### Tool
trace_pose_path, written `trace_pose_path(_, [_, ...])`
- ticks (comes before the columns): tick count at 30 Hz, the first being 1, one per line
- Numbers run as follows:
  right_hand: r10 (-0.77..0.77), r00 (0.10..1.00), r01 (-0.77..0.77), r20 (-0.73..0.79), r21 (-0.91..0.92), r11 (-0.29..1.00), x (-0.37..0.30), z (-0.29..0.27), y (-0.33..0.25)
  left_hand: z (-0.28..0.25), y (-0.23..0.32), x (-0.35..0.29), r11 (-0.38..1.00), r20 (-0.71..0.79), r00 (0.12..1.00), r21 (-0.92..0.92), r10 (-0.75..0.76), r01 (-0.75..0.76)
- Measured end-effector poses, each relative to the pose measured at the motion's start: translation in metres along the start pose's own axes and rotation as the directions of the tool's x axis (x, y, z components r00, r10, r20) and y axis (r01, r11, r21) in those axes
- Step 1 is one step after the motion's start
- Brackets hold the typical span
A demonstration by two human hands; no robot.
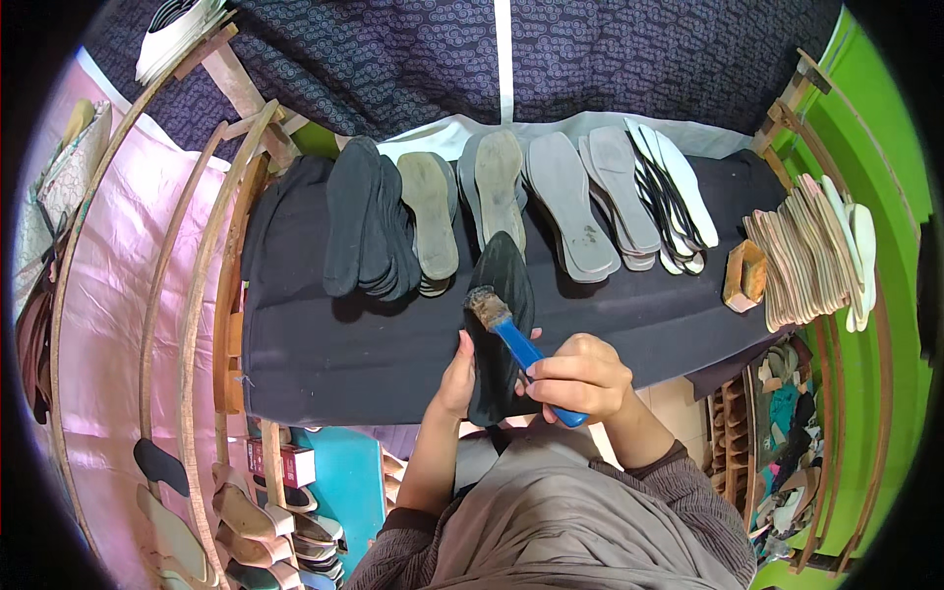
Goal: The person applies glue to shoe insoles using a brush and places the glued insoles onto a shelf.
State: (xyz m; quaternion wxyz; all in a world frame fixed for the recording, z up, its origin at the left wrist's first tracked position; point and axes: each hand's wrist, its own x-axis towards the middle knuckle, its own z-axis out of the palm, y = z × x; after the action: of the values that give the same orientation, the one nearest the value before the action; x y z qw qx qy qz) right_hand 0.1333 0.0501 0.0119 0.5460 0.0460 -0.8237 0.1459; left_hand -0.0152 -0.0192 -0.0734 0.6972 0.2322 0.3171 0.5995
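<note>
Black sole piece [492,366]: long, dark, toe end up, narrower toward the middle; held near the close edge of the cloth-covered table [295,359], short of the row of soles.
Blue-handled brush [518,346]: bristle end brown, crusted, over the sole piece's left edge; whether it touches, cannot tell.
Left hand [454,382]: curled around the sole piece from below, thumb along the left edge, fingertips showing at the right; closed to its width.
Right hand [587,379]: fingers wrapped snugly on the blue handle, its butt poking out below.
</note>
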Motion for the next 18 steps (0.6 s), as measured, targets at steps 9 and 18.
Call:
trace_pose_path(9, [-0.035,0.996,0.039,0.086,-0.039,0.999,0.008,-0.004,0.004,0.006,0.008,-0.003,1.0,0.073,0.997,-0.002,-0.023,0.023])
trace_pose_path(18, [0.222,0.97,-0.225,-0.1,-0.019,0.974,0.026,0.003,0.005,-0.015,0.013,0.0,0.998,0.376,0.925,-0.046,0.048,-0.033])
